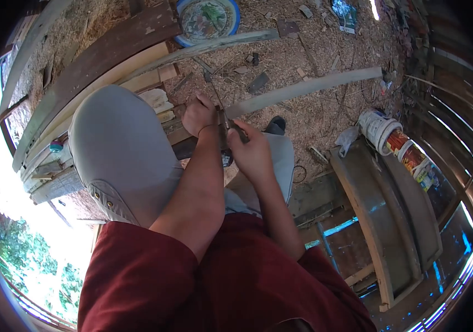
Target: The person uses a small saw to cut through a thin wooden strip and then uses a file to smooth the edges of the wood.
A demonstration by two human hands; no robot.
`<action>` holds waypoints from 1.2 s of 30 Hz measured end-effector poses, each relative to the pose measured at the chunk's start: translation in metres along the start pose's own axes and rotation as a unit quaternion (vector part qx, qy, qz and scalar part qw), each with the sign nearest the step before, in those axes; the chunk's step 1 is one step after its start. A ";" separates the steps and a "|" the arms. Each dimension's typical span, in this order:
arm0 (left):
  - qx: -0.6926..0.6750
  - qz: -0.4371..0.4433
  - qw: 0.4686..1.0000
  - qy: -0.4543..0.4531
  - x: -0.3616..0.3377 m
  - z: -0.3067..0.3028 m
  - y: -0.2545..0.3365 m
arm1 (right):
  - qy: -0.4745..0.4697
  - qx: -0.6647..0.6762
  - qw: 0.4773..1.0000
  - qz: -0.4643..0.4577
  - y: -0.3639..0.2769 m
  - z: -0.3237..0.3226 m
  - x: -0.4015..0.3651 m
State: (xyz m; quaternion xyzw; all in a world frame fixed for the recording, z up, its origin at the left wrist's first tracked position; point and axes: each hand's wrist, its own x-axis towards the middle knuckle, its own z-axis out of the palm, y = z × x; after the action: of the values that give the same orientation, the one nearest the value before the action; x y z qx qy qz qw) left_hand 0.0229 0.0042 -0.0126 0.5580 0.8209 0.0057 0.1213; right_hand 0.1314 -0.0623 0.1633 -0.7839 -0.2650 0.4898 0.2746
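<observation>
A long pale wooden plank [303,88] runs from the upper right to beneath my hands. My left hand [199,114] is closed on the plank's near part, its fingers curled and partly hidden. Just to the right, my right hand [250,149] grips the dark handle of what looks like a handsaw [240,133]. Its thin blade, seen nearly edge-on, crosses the plank close beside my left hand and points away from me. My bent left knee [117,124] is over the stacked boards at the left.
Long boards [98,55] lie stacked at left. A blue-rimmed basin [236,22] stands beyond them. Wood chips and offcuts [258,83] litter the ground. At right are white buckets [377,130] and a wooden-framed panel [383,221] by the slatted wall.
</observation>
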 end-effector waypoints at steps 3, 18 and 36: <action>0.008 0.008 1.000 -0.008 0.001 0.004 -0.004 | -0.053 -0.042 0.997 0.037 -0.020 -0.002 0.020; -0.018 0.046 0.999 0.021 0.003 0.002 -0.007 | -0.019 0.097 0.993 0.057 0.051 0.009 -0.047; 0.012 0.026 1.000 -0.005 0.000 0.013 -0.010 | 0.058 -0.020 0.997 0.035 0.155 0.061 -0.010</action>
State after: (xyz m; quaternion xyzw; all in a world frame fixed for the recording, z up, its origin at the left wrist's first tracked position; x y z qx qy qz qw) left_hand 0.0162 -0.0012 -0.0270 0.5809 0.8053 -0.0035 0.1183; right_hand 0.0947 -0.1684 0.0404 -0.8252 -0.2306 0.4476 0.2561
